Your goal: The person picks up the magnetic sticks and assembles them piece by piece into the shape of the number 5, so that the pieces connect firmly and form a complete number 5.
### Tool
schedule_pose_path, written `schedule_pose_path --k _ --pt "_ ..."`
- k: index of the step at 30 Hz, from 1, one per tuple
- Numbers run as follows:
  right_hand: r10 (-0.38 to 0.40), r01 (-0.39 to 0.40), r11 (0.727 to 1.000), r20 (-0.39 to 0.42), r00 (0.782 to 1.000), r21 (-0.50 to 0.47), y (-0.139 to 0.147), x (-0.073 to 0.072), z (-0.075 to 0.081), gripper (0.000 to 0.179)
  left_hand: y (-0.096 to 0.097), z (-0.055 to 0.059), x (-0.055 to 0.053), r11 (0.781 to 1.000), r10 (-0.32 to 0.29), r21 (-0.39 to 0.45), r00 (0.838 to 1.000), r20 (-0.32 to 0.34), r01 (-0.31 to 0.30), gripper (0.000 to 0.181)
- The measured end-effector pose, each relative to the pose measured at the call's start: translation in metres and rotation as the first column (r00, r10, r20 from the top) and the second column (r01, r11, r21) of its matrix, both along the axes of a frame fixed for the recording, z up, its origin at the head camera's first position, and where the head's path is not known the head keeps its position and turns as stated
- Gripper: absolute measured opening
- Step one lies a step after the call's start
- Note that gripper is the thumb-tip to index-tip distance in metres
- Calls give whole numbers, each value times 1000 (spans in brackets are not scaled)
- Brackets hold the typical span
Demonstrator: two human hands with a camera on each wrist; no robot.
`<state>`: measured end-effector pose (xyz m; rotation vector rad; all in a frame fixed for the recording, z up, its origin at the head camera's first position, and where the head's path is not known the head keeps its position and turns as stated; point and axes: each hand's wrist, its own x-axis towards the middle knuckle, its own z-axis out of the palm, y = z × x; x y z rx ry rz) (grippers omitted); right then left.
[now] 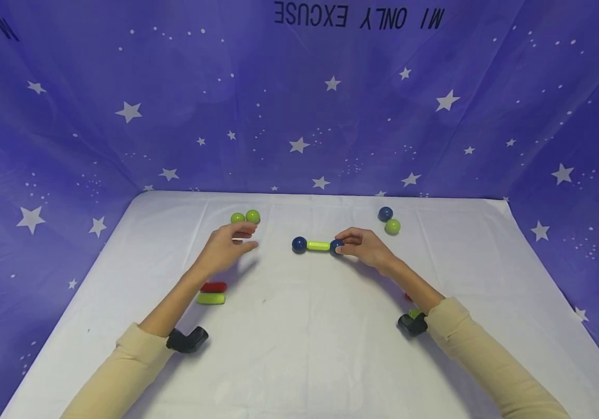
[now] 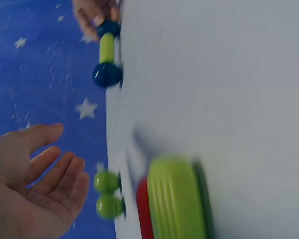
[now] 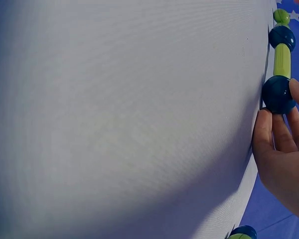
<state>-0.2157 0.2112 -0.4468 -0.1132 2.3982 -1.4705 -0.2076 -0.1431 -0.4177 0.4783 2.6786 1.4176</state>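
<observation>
My right hand (image 1: 366, 249) pinches a dark blue ball (image 3: 277, 94) between thumb and fingers. That ball sits at one end of a yellow-green stick (image 1: 318, 246), and a second dark blue ball (image 1: 299, 245) is at the other end. Together they form a straight dumbbell shape low over the white tabletop. To the left, my left hand (image 1: 223, 248) hovers with fingers loosely extended and nothing in its grasp. Two green balls (image 1: 253, 216) lie just beyond its fingertips; in the left wrist view they appear side by side.
A red stick (image 1: 213, 287) and a green stick (image 1: 211, 299) lie below the left hand. At back right, a blue ball (image 1: 385, 213) and a green ball (image 1: 392, 226) stand together. Another red piece (image 1: 408, 297) is mostly covered by the right forearm. Starry purple cloth (image 1: 299, 116) surrounds the table.
</observation>
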Motion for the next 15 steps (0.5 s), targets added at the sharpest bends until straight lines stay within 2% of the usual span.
schedule_pose_path --k 7,11,15 --pt "-2 2 1000 -2 1000 11 1 0 -1 33 -47 6 18 997 24 -74 999 32 -21 43" --pt "-1 1 1000 -3 1000 12 1 -1 -1 33 -66 5 28 992 -26 -119 995 94 37 40" --pt "1 -1 1000 -1 1000 8 1 -1 -1 32 -80 2 35 975 -112 -173 978 174 142 34"
